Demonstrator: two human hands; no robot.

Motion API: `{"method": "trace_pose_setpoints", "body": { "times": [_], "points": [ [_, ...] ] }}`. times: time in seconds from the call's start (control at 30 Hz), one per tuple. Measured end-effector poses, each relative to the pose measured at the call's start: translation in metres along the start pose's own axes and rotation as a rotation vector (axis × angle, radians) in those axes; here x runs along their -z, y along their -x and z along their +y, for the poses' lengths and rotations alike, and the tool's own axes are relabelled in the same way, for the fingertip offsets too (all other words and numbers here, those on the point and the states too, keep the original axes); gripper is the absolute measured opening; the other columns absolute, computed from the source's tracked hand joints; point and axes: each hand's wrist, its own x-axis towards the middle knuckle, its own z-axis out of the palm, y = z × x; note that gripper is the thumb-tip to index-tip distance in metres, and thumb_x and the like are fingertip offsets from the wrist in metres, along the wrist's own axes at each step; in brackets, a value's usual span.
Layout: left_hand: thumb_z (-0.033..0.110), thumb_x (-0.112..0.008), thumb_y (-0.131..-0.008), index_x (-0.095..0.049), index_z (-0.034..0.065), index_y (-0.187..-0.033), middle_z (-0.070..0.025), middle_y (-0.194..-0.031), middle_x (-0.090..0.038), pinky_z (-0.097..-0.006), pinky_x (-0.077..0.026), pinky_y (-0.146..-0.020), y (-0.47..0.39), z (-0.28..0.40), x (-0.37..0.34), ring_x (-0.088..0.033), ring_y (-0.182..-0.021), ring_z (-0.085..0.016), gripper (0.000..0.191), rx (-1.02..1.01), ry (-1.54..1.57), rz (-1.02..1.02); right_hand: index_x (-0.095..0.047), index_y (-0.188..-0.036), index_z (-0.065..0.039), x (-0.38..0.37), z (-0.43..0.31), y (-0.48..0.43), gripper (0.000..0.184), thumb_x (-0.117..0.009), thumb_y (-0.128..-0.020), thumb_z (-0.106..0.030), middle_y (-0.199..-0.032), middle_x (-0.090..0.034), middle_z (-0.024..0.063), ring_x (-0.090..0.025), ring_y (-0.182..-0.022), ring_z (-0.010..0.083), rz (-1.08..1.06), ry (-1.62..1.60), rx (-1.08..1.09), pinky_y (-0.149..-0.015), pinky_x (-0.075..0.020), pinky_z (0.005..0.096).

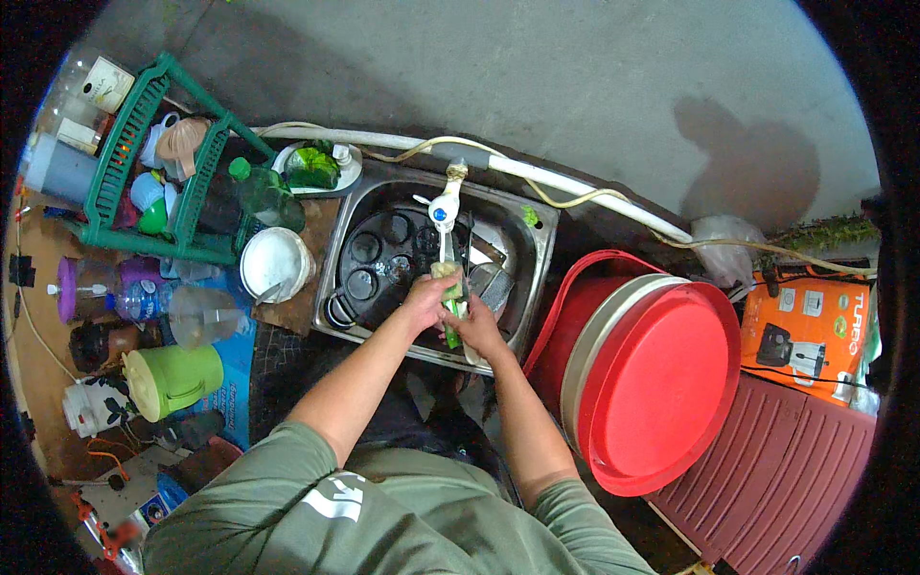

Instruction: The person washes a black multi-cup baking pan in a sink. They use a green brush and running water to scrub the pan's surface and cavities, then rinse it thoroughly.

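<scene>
Water runs from a white tap (443, 210) over both hands above a stainless steel sink (540, 264). My left hand (430, 300) is closed around a pale and green item (451, 272), perhaps a sponge or a vegetable; its kind cannot be told. Just right of it, my right hand (476, 325) holds the lower part of a green and white object (451, 332), partly hidden by the fingers. Inside the sink lie a dark round pan with several round hollows (363, 248) and a metal grater-like piece (496, 286).
Left of the sink stand a white tub (275, 264), a green bottle (262, 194) and a green dish rack (133, 144). A sponge tray (350, 176) sits at the back left corner. Red tubs (658, 388) stand close on the right, before an orange box (808, 334).
</scene>
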Motion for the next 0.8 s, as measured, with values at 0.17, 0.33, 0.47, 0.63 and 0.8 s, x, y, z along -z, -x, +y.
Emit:
{"method": "trace_pose_setpoints", "body": {
  "times": [0.17,0.33,0.47,0.63,0.8],
  "points": [
    [0.021,-0.073,-0.094,-0.066,0.0047,-0.109,-0.0091,-0.098,-0.068,-0.0444,-0.057,-0.071,-0.004,-0.009,-0.003,-0.068,-0.081,-0.026,0.024,-0.129,-0.005,0.169,-0.059,-0.117,-0.003,0.01,-0.02,0.001,0.041,-0.068,-0.098,-0.039,-0.088,-0.066,0.009,-0.066,-0.067,0.0195,-0.278,-0.71,-0.541,-0.051,-0.0525,0.0322],
    [0.017,-0.07,-0.096,-0.068,0.0071,-0.109,-0.0067,-0.099,-0.07,-0.038,-0.054,-0.076,-0.014,0.002,0.005,-0.066,-0.088,-0.02,0.016,-0.195,-0.037,0.137,-0.058,-0.103,-0.006,0.026,-0.027,0.001,0.045,-0.055,-0.103,-0.051,-0.074,-0.059,0.0015,-0.052,-0.052,0.0105,-0.445,-0.875,-0.696,-0.041,-0.0368,0.0256],
    [0.024,-0.073,-0.094,-0.068,0.0074,-0.105,-0.0022,-0.095,-0.068,-0.034,-0.051,-0.077,-0.024,0.025,0.009,-0.064,-0.084,-0.016,0.02,-0.363,0.043,0.269,-0.058,-0.103,-0.006,0.031,-0.03,0.003,0.042,-0.056,-0.103,-0.048,-0.071,-0.057,0.0008,-0.05,-0.051,0.0102,-0.458,-0.93,-0.643,-0.041,-0.0375,0.0264],
    [0.026,-0.068,-0.098,-0.069,0.0082,-0.103,-0.0006,-0.094,-0.068,-0.0319,-0.049,-0.075,-0.016,0.01,-0.001,-0.061,-0.083,-0.013,0.019,-0.27,-0.191,0.28,-0.058,-0.097,-0.007,0.019,-0.039,-0.004,0.023,-0.068,-0.097,-0.027,-0.069,-0.053,-0.0009,-0.049,-0.051,0.0105,-0.399,-0.769,-0.576,-0.042,-0.0379,0.0268],
    [0.028,-0.065,-0.097,-0.068,0.0062,-0.11,-0.0035,-0.098,-0.069,-0.0361,-0.049,-0.076,-0.022,0.033,-0.002,-0.062,-0.085,-0.016,0.026,-0.553,-0.32,0.377,-0.056,-0.089,-0.008,0.018,-0.043,-0.004,0.017,-0.071,-0.091,-0.013,-0.063,-0.05,-0.0003,-0.045,-0.047,0.0128,-0.411,-0.621,-0.754,-0.041,-0.0379,0.0309]
  ]
}}
